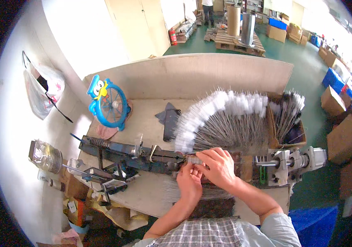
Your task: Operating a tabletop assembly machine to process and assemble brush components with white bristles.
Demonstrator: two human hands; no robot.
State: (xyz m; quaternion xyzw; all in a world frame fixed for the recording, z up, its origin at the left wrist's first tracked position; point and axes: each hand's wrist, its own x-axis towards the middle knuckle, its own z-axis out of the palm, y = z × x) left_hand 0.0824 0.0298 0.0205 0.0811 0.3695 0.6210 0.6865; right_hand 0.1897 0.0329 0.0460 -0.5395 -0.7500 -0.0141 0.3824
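My left hand [189,181] is closed, its fingers curled up under a pale grey bristle bundle [194,159] at the right end of a dark metal bar [143,154]. My right hand [220,168] pinches the same bundle from above and the right, and the two hands touch. A thin wire runs from beside my right hand to the chuck of a metal spindle unit [285,164]. My fingers hide much of the bundle. Just beyond my hands, many wire-stemmed brushes with white heads [225,103] lie fanned out.
A cardboard box [293,133] of dark-tipped brushes stands at the bench's right. Farther left are a blue cartoon-shaped fan [114,105] and a dark phone-like slab [171,125]. A motor-like cylinder [46,157] juts out at left. A low board [192,74] edges the bench's far side.
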